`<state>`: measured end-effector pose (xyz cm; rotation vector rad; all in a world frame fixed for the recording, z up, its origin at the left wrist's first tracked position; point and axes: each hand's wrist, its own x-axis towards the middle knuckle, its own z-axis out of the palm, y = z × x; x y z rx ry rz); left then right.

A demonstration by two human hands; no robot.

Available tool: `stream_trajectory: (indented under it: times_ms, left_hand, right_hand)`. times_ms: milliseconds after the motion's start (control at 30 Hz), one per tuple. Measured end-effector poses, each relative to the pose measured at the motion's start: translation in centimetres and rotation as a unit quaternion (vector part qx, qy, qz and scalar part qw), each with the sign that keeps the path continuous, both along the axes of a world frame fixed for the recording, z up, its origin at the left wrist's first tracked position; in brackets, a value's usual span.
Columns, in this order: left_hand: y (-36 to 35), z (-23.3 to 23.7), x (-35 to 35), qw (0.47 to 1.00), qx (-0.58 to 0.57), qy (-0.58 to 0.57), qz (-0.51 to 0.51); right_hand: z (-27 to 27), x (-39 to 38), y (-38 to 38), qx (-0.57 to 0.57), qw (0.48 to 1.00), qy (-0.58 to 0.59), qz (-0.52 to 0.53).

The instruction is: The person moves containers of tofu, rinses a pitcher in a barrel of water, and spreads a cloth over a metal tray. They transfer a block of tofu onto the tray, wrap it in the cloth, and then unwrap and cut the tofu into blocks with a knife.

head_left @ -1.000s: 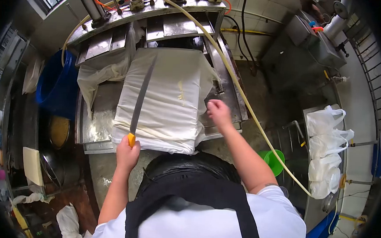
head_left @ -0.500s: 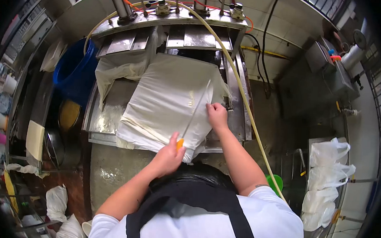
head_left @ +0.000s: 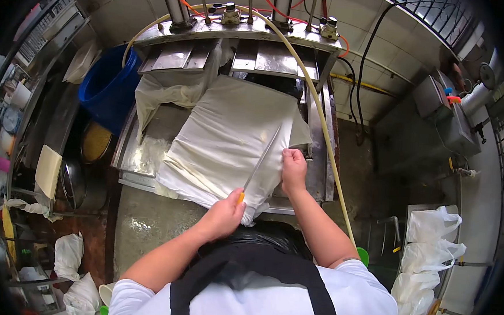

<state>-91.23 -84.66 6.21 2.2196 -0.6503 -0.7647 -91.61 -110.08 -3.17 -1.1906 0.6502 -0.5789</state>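
My left hand (head_left: 224, 215) is closed round the yellow-orange handle of a long, thin-bladed knife (head_left: 262, 158). The blade points away from me over a white cloth (head_left: 225, 127), close to its right side. My right hand (head_left: 294, 170) pinches the right edge of this cloth, with the fingers curled in. Underneath, the cloth wraps a broad, flat, square-cornered block whose contents are covered. Folds bunch along the near edge, and one cloth corner hangs towards my apron (head_left: 245, 267).
The wrapped block lies on a metal press table (head_left: 149, 145) with cylinders and hoses behind. A beige hose (head_left: 328, 133) arcs down its right side. At left stands a blue barrel (head_left: 109, 85); white plastic bags (head_left: 428, 255) line the right.
The view has shifted slightly. The knife and both hands have come a little nearer to my body, and the cloth's right edge is drawn outward more.
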Motion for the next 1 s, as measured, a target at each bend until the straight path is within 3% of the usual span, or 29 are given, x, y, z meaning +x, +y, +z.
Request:
stream_trajectory:
  times_ms: [67, 200, 300, 367, 433, 533, 633, 667, 800, 933, 1000]
  left_hand:
    - [-0.1, -0.1, 0.6, 0.999, 0.047, 0.005, 0.006]
    - [-0.1, 1.5, -0.2, 0.999, 0.009, 0.006, 0.053]
    - [-0.1, 1.9, -0.5, 0.999, 0.02, 0.025, -0.018]
    - [-0.2, 1.3, 1.5, 0.996, 0.047, 0.006, 0.072]
    - [0.2, 1.6, 1.0, 0.996, 0.02, -0.013, 0.081]
    - [0.6, 2.0, 0.2, 1.0, 0.011, 0.009, -0.021]
    - [0.7, 1.4, 2.1, 0.998, 0.04, 0.015, 0.052]
    - [0.7, 1.4, 1.9, 0.998, 0.0, 0.024, 0.062]
    - [1.2, 2.9, -0.3, 0.999, -0.021, 0.016, -0.021]
    - [1.3, 3.6, 1.9, 0.995, 0.057, 0.026, 0.075]
    - [1.3, 3.7, -0.1, 0.999, 0.019, 0.016, 0.041]
  right_hand:
    - [0.4, -0.3, 0.2, 0.001, 1.0, -0.009, -0.007]
    - [1.1, -1.2, 0.5, -0.064, 0.998, 0.013, 0.003]
    - [1.2, -1.6, 0.2, -0.085, 0.996, 0.008, 0.008]
    - [1.1, -1.8, -0.1, -0.09, 0.996, 0.001, 0.007]
    - [1.2, -2.2, -0.3, -0.093, 0.996, 0.004, 0.016]
    - [2.5, -2.6, -0.5, -0.108, 0.994, -0.001, 0.019]
    - [2.5, -2.9, -0.1, -0.111, 0.993, 0.019, 0.021]
    - [2.6, -3.1, -0.1, -0.112, 0.993, 0.018, 0.021]
    - [2.9, -3.7, -0.1, -0.065, 0.998, -0.009, 0.022]
    - [2.7, -3.7, -0.6, -0.047, 0.998, -0.035, 0.023]
    - [2.7, -3.9, -0.9, -0.047, 0.998, -0.037, 0.021]
